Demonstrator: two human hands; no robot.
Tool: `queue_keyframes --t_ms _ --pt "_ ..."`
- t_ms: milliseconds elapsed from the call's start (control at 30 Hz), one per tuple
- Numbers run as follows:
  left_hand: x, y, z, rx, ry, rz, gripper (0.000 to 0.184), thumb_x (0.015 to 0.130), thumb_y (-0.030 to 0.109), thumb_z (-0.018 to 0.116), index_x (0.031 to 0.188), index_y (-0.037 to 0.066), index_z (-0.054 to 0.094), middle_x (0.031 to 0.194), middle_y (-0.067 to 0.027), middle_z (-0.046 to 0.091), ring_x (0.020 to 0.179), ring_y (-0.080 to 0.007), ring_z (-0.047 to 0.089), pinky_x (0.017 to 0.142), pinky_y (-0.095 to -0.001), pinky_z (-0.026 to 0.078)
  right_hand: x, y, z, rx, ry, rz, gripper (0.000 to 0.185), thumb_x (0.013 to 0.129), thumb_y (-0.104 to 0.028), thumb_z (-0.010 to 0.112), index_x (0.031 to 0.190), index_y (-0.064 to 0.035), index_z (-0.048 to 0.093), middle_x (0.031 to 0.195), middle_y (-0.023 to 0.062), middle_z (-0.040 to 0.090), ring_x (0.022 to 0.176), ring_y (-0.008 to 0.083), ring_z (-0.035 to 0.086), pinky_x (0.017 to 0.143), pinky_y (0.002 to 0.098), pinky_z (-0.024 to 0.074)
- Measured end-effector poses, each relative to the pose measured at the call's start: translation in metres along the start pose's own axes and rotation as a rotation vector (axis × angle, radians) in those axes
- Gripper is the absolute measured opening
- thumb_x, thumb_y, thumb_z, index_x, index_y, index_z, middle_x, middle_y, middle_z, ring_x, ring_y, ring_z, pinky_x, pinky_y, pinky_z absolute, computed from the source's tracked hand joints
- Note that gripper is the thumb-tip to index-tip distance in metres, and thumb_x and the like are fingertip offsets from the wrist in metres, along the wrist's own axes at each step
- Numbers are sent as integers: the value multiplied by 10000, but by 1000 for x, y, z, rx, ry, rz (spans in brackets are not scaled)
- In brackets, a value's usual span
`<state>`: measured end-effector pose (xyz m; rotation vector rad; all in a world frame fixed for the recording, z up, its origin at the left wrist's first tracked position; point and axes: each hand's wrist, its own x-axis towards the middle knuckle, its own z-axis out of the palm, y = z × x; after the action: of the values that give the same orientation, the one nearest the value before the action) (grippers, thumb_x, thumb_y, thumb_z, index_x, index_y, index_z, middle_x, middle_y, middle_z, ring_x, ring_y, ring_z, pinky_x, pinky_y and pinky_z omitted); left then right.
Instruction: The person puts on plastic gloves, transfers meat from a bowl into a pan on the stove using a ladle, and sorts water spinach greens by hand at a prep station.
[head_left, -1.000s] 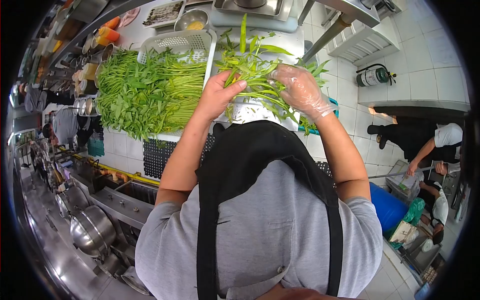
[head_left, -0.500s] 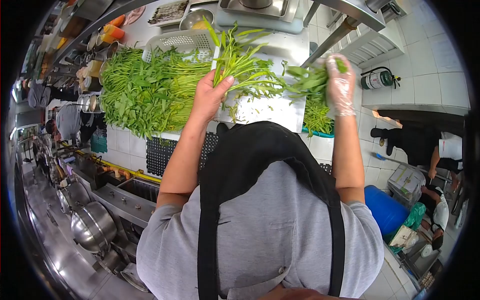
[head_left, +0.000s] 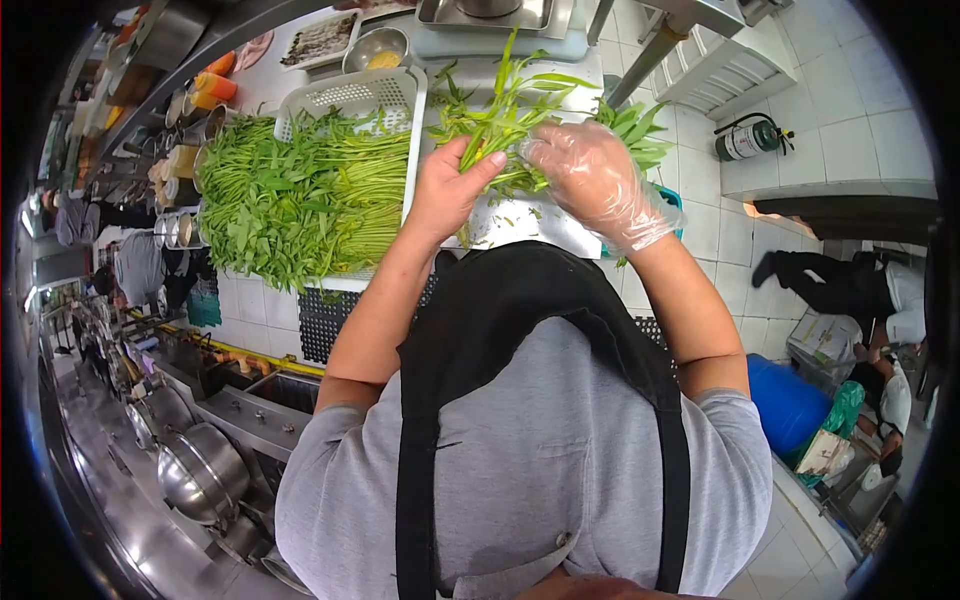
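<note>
My bare left hand (head_left: 453, 190) is closed round a bunch of long-stemmed leafy greens (head_left: 507, 105), its leaves fanning upward over the white work surface. My right hand (head_left: 595, 180), in a clear plastic glove, is at the right side of that bunch with its fingers curled in on the leafy greens. More leaves (head_left: 635, 128) stick out behind the glove; whether they are in its grip is hidden. To my left, a big pile of the same greens (head_left: 310, 200) fills a white perforated basket (head_left: 412, 100). Loose leaf bits lie on the surface below my hands.
Behind the greens stand a metal bowl (head_left: 378, 50) and a tray of dark strips (head_left: 322, 38). A teal container (head_left: 668, 208) shows past my right wrist. A metal post (head_left: 650, 62) rises at the back right. Other people (head_left: 835, 285) are at the far right.
My right hand has moved left, from above the greens in the teal container to the bunch in my left hand. My left hand has shifted slightly right, with the bunch still in it.
</note>
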<state>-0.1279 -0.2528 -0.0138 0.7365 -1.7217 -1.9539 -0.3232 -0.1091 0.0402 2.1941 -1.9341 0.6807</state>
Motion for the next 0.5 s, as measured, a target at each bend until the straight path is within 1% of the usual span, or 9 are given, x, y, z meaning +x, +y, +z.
queue_keyframes --t_ms 67,133,200,233,300,333,367,400,500 --pt "2 -7 0 -51 -57 43 301 1080 189 763 1282 -34 747 1123 -29 783 984 -88 672 897 -287 553 -1 -4 9 -5 32 27 157 854 -127 739 1008 -97 735 1011 95 722 874 322 741 809 483 580" --pt "1 -15 3 -58 -67 68 313 1094 206 751 1288 -40 744 1133 -30 784 1007 -88 668 920 -294 546 -6 -5 15 -30 34 61 197 850 -104 743 1046 -106 752 1071 110 748 923 344 754 839 471 588" --pt "2 -19 5 -112 0 68 290 1127 212 704 1335 10 717 1098 -4 744 840 -59 626 743 -242 507 -10 2 21 30 191 291 209 888 -56 733 1089 -104 765 1111 147 762 1001 391 754 880 472 595" --pt "1 -19 0 -116 5 71 290 1127 212 704 1335 10 717 1098 -4 744 840 -59 626 743 -242 507 -9 9 22 222 309 491 146 982 -54 716 1116 -82 768 1126 126 791 1024 324 768 926 429 590" --pt "-4 -17 -16 -293 81 -126 250 1150 275 673 1218 36 695 912 43 621 618 -54 466 561 -244 384 -14 30 9 650 431 794 109 1073 -142 717 1120 -56 763 1101 72 820 1023 208 749 959 375 570" --pt "-5 -16 -18 -295 88 -124 250 1150 275 673 1218 36 695 912 43 621 618 -54 466 561 -244 384 -17 36 -9 724 480 816 169 1110 -209 711 1128 -50 765 1096 28 832 1038 128 707 989 335 548" --pt "-5 -14 -20 -356 153 -144 250 1159 301 654 1170 52 672 841 52 533 575 -58 382 526 -252 316 -26 51 -17 788 546 838 164 1119 -198 699 1139 -50 767 1075 65 834 1054 141 723 1010 341 550" --pt "-6 -13 -22 -417 216 -165 262 1167 326 636 1123 68 649 770 61 446 532 -62 299 491 -259 247 -29 54 -28 897 695 819 130 1105 -165 722 1137 -49 770 1057 87 825 996 145 737 944 340 583" --pt "-3 -22 -38 -499 178 -186 299 1173 359 620 1109 68 640 696 66 396 540 -65 325 501 -259 264 -32 58 -61 693 768 793 102 1073 -141 765 1121 -51 771 1036 96 814 919 172 755 847 347 614"
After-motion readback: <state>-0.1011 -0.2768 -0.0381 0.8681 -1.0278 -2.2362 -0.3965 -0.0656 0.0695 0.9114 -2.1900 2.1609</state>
